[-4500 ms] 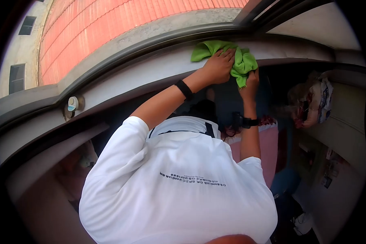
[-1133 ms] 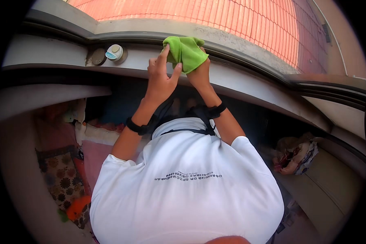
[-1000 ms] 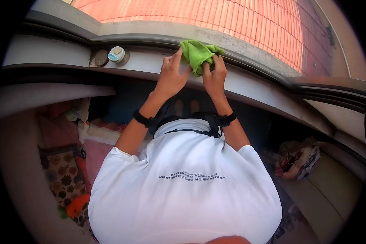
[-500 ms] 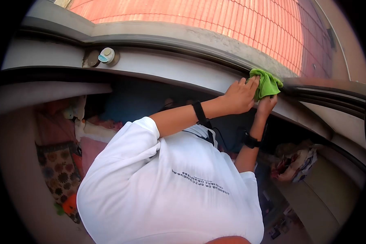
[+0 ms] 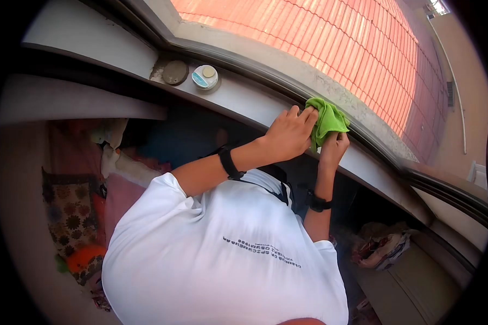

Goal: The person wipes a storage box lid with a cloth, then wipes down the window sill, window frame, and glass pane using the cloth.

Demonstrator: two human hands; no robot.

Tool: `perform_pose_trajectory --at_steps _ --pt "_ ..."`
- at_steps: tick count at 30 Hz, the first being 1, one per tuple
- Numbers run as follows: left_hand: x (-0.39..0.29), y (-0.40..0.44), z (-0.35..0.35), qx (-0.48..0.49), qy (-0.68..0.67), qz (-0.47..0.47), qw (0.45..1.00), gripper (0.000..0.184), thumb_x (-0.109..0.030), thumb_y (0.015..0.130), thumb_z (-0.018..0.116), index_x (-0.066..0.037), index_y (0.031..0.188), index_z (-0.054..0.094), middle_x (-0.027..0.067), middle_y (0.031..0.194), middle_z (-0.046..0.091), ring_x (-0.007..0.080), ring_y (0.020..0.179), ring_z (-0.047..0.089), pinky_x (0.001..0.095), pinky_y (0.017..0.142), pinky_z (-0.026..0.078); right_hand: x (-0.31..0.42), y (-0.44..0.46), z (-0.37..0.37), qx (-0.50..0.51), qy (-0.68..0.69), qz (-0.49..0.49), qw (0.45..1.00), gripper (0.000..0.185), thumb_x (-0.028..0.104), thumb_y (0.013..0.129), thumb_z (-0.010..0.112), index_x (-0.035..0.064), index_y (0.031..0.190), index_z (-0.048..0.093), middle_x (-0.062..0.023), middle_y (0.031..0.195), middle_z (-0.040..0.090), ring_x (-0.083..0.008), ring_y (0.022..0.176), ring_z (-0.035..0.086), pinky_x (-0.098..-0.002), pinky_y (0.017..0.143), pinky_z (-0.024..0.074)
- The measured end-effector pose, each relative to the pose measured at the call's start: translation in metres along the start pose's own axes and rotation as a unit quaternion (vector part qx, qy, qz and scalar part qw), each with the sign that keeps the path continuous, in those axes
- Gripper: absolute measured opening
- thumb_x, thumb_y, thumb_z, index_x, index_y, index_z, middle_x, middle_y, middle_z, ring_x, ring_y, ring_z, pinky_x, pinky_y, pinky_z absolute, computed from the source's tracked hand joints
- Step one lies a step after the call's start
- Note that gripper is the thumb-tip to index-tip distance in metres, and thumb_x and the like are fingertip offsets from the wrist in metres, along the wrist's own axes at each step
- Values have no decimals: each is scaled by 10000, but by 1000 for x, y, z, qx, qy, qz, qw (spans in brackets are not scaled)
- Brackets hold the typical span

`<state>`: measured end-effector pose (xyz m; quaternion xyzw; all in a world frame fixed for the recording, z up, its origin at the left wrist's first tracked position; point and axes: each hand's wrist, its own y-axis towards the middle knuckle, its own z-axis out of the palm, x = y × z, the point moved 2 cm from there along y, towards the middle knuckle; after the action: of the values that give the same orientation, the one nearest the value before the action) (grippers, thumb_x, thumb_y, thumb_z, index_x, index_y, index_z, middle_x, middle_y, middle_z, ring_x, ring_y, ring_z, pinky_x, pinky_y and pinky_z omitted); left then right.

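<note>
A person's left hand (image 5: 290, 134) and right hand (image 5: 332, 151) grip a crumpled green fabric cloth (image 5: 328, 118)
At the flat white windowsill (image 5: 244, 96), near its outer edge, it seems light and limp, best held by bunched folds

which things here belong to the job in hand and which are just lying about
Seemingly in use:
green cloth, held by right hand, touched by left hand
window sill

Apparently lying about:
white container
round disc beside it
orange item
crumpled bundle
</note>
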<state>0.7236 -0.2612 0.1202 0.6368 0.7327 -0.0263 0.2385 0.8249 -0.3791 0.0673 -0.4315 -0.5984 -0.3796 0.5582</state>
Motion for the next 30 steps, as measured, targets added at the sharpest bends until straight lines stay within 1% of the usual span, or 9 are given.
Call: perform_pose_trajectory --at_steps 5,7,10,13,16,18,19,24,30 --pt "-53 -10 -69 12 -42 -37 998 418 -87 787 669 38 1160 529 168 1128 574 364 927 551 465 795 503 81 -33 1 76 18 -120 990 402 281 1029 556 -19 1296 550 -173 1147 646 -231 1044 611 -345 921 471" --pt "-58 -13 -77 -13 -97 -10 995 340 -42 794 649 7 1117 557 162 1128 574 374 927 541 472 823 500 90 -36 5 52 -24 -169 984 376 236 1000 614 -9 1279 552 -115 1102 646 -201 1009 605 -324 915 468" --pt "-63 -20 -111 0 -122 33 992 289 -74 816 675 -21 1082 574 146 1160 594 366 977 552 451 828 493 115 -48 2 65 193 -2 979 353 199 967 668 3 1243 567 -57 1071 636 -157 973 592 -303 893 473" --pt "-65 -18 -157 102 -126 81 983 279 -123 827 719 -32 1047 573 138 1183 612 342 1010 566 406 851 478 134 -49 -32 -2 153 -46 987 276 191 962 683 -1 1149 619 -47 1063 646 -135 953 588 -288 850 481" --pt "-14 -36 -185 60 -110 25 992 394 -207 807 768 -60 1104 555 129 1227 592 334 1074 547 399 927 445 125 -40 -69 -119 82 -94 985 311 186 946 705 -31 1155 630 -74 1091 663 -159 982 618 -299 860 507" --pt "30 -53 -202 -119 18 -74 990 639 -316 756 827 -90 1259 503 122 1293 556 336 1179 503 437 1009 394 96 -29 -104 -193 59 -96 975 343 177 939 710 -45 1187 628 -98 1107 676 -179 997 637 -309 871 521" --pt "28 -56 -203 -94 31 -102 990 867 -377 711 859 -106 1398 405 124 1384 504 350 1276 441 480 1047 356 91 -26 -116 -211 65 -85 972 349 170 938 710 -49 1198 630 -110 1113 683 -188 1003 645 -312 876 527" --pt "67 -62 -159 -71 -18 -201 977 887 -346 731 852 -91 1435 378 149 1379 544 351 1254 505 495 1039 360 41 -23 -119 -242 -100 -73 962 467 230 870 759 -26 1248 661 -138 1212 678 -216 1080 635 -343 961 480" --pt "60 -60 -146 -148 1 -180 972 796 -226 749 847 -75 1394 406 190 1293 589 373 1187 567 468 1001 424 90 -45 -51 -179 -69 -77 978 471 207 860 758 -11 1266 655 -148 1172 653 -240 1069 631 -355 950 477"
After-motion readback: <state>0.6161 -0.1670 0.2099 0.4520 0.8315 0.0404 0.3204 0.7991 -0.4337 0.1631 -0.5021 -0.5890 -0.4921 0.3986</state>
